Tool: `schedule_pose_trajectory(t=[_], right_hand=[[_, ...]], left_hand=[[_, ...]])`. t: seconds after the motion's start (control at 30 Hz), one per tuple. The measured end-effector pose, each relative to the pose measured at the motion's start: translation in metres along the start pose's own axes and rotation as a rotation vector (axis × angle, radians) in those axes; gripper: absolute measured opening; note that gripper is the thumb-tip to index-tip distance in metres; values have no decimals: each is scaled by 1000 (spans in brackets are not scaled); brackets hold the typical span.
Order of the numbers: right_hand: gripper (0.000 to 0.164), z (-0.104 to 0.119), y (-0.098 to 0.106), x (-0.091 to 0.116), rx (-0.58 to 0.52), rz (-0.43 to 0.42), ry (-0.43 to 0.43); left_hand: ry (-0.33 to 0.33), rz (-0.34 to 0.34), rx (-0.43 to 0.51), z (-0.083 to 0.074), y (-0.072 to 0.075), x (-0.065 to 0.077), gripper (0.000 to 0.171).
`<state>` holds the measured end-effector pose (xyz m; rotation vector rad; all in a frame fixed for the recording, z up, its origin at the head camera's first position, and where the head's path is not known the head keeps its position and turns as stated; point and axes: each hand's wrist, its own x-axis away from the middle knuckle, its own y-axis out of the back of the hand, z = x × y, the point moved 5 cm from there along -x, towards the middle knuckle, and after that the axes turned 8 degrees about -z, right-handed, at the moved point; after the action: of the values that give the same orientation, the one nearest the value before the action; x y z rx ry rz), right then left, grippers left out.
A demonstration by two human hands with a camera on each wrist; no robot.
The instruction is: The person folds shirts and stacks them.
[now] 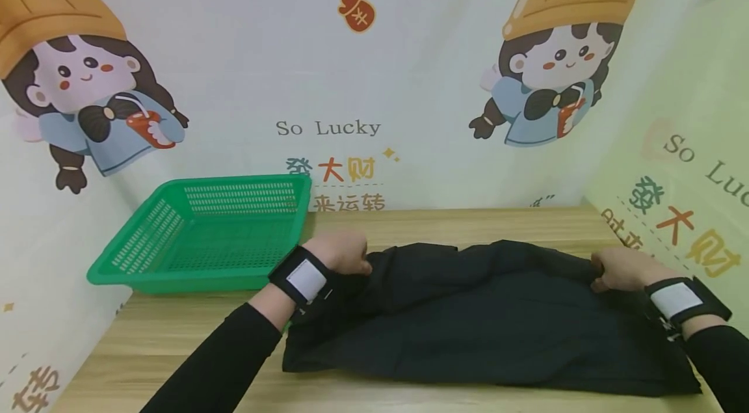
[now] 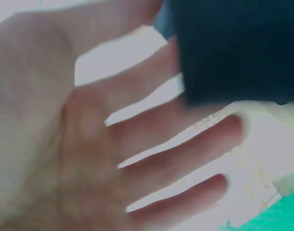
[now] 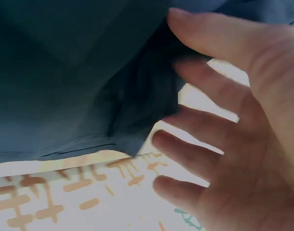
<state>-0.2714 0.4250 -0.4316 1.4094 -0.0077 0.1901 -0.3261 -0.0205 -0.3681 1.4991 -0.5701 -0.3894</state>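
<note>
A piece of black cloth (image 1: 468, 328) lies spread wide on the table, its far side bunched into soft folds. Whether it is a garment cannot be told. At its far left corner, my left hand (image 1: 342, 250) pinches the fabric between thumb and fingers. My right hand (image 1: 625, 268) does the same at the far right corner. In the left wrist view, dark cloth (image 2: 238, 53) hangs over the fingertips, partly hiding them. A stitched hem shows along the cloth (image 3: 79, 96) in the right wrist view, with thumb and forefinger at its edge.
A green plastic basket (image 1: 301, 205) with slotted walls stands at the back left of the wooden table (image 1: 175, 328), close to my left wrist. Behind the table hangs a printed white curtain (image 1: 421, 94), which also covers the left and right sides.
</note>
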Motion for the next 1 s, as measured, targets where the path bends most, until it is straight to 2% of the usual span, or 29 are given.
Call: schedule_pose_trajectory(t=[0.07, 0.13, 0.2, 0.27, 0.33, 0.4, 0.5, 0.57, 0.63, 0.7, 0.83, 1.0], right_hand=[[50, 3, 5, -4, -14, -42, -7], [67, 6, 11, -10, -40, -84, -5], [75, 7, 15, -14, -74, -86, 9], [76, 5, 17, -17, -95, -83, 13], [68, 1, 17, -20, -105, -82, 11], [52, -4, 14, -23, -100, -95, 16], [24, -8, 9, -28, -75, -140, 34], [11, -8, 7, -30, -62, -169, 37], [6, -8, 8, -30, -59, -188, 29], [8, -8, 11, -29, -51, -212, 25], [8, -11, 19, -30, -27, -270, 12], [7, -16, 29, -30, 4, -373, -26]], left_hand=[[17, -69, 50, -1, 3, -16, 28], [27, -123, 86, -1, 2, -35, 29], [44, -109, 114, -1, -6, -51, 39], [63, -56, 132, -2, -16, -64, 49], [86, -4, 161, -3, -26, -71, 55], [111, 40, 180, -4, -35, -74, 51], [130, 64, 215, -2, -47, -81, 32], [132, 45, 220, 3, -52, -87, 19], [130, -14, 231, 9, -51, -93, 15], [143, -105, 237, 16, -41, -95, 17], [222, -316, 235, 32, -11, -92, 23], [296, -574, 309, 46, 25, -82, 25]])
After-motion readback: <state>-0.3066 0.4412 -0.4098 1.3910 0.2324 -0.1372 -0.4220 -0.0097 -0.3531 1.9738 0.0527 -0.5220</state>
